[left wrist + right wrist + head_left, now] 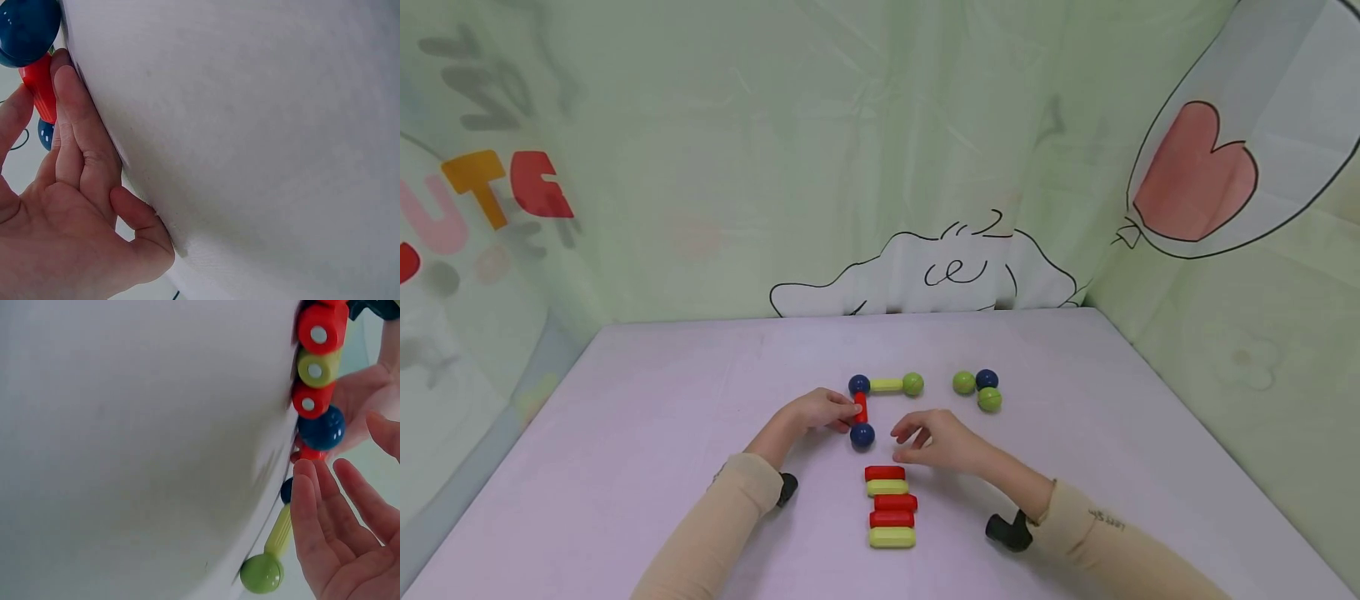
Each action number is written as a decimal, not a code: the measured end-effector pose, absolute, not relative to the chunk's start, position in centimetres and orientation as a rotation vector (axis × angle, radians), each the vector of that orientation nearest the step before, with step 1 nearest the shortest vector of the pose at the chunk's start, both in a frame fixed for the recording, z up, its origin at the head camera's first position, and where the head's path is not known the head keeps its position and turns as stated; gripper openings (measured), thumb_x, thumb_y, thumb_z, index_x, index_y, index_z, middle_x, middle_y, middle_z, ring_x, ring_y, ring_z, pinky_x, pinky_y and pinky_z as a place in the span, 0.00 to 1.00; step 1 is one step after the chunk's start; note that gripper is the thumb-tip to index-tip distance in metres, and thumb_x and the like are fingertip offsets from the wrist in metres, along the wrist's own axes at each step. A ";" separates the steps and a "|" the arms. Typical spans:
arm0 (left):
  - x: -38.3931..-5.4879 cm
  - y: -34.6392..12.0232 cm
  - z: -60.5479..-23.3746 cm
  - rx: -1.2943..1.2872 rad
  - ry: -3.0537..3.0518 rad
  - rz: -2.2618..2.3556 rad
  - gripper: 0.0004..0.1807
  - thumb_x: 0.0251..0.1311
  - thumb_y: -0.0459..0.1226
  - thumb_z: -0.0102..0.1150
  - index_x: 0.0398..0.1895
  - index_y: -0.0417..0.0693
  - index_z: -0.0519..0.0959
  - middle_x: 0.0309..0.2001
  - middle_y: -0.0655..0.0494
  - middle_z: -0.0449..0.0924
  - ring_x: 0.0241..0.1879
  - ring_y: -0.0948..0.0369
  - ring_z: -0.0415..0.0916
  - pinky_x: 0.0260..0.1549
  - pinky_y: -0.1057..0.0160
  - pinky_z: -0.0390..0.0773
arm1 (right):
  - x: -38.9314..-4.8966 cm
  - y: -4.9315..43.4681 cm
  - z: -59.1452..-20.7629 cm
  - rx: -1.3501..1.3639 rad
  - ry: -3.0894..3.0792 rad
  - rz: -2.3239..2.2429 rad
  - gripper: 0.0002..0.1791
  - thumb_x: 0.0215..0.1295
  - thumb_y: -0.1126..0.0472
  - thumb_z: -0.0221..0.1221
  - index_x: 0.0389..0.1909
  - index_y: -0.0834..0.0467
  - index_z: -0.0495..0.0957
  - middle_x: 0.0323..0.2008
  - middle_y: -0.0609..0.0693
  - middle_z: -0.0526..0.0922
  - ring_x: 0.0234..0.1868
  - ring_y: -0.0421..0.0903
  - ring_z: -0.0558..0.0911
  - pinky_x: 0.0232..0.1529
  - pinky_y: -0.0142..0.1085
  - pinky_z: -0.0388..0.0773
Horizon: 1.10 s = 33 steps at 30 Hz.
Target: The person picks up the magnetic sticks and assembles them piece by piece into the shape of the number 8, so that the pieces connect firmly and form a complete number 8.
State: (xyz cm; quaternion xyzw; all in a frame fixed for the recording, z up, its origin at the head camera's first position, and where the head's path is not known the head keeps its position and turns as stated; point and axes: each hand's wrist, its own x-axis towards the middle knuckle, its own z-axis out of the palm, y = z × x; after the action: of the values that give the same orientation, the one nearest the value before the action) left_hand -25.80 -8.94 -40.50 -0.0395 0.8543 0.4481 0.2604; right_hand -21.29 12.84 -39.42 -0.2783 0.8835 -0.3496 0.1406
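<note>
My left hand (815, 409) pinches a red magnetic rod (862, 408) between thumb and fingers. That rod joins a far blue ball (859, 384) to a near blue ball (862, 436). From the far ball a yellow-green rod (887, 385) runs right to a green ball (913, 383), making a right-angled shape. In the left wrist view, fingers and thumb lie on either side of the red rod (40, 90). My right hand (946, 442) hovers just right of the near blue ball, fingers slightly bent and apart, holding nothing. The right wrist view shows its palm and spread fingers (350, 512).
Several loose red and yellow-green rods (892, 520) lie stacked in a column nearer me. Two green balls (989, 400) and a blue ball (987, 379) sit clustered at the back right. A printed curtain (737, 167) stands behind the pale tabletop (662, 400).
</note>
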 end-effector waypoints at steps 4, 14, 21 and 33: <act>-26.0 -9.0 -40.7 -0.100 2.311 1.217 0.18 0.59 0.46 0.57 0.46 0.43 0.77 0.34 0.53 0.78 0.39 0.56 0.72 0.46 0.53 0.66 | -20.8 12.2 -39.6 -0.775 2.512 -1.003 0.16 0.53 0.60 0.65 0.42 0.61 0.79 0.34 0.47 0.80 0.33 0.42 0.77 0.32 0.29 0.75; -25.8 -9.2 -40.4 -0.072 2.293 1.220 0.19 0.57 0.47 0.58 0.45 0.44 0.78 0.34 0.53 0.79 0.39 0.57 0.73 0.46 0.51 0.65 | -20.2 11.1 -39.8 -0.788 2.457 -0.927 0.12 0.53 0.64 0.64 0.40 0.59 0.80 0.29 0.44 0.79 0.30 0.41 0.76 0.30 0.29 0.75; -25.7 -9.0 -40.4 -0.083 2.302 1.238 0.19 0.59 0.46 0.56 0.47 0.43 0.77 0.34 0.53 0.79 0.38 0.57 0.73 0.48 0.51 0.65 | -20.3 10.9 -39.7 -0.831 2.440 -0.907 0.10 0.54 0.67 0.63 0.39 0.60 0.80 0.28 0.45 0.79 0.30 0.42 0.76 0.30 0.31 0.76; -25.8 -9.0 -40.6 -0.071 2.305 1.230 0.19 0.59 0.46 0.57 0.46 0.42 0.78 0.34 0.53 0.79 0.39 0.57 0.73 0.48 0.52 0.66 | -20.4 11.0 -39.5 -0.777 2.431 -0.882 0.10 0.54 0.67 0.63 0.39 0.60 0.81 0.29 0.45 0.79 0.30 0.43 0.75 0.30 0.33 0.76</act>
State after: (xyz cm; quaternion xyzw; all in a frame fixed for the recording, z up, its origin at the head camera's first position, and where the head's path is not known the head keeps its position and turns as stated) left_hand -25.83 -9.05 -40.60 -0.0261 0.8514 0.4543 0.2609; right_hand -20.40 11.01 -39.49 -0.2807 0.8785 -0.3186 0.2190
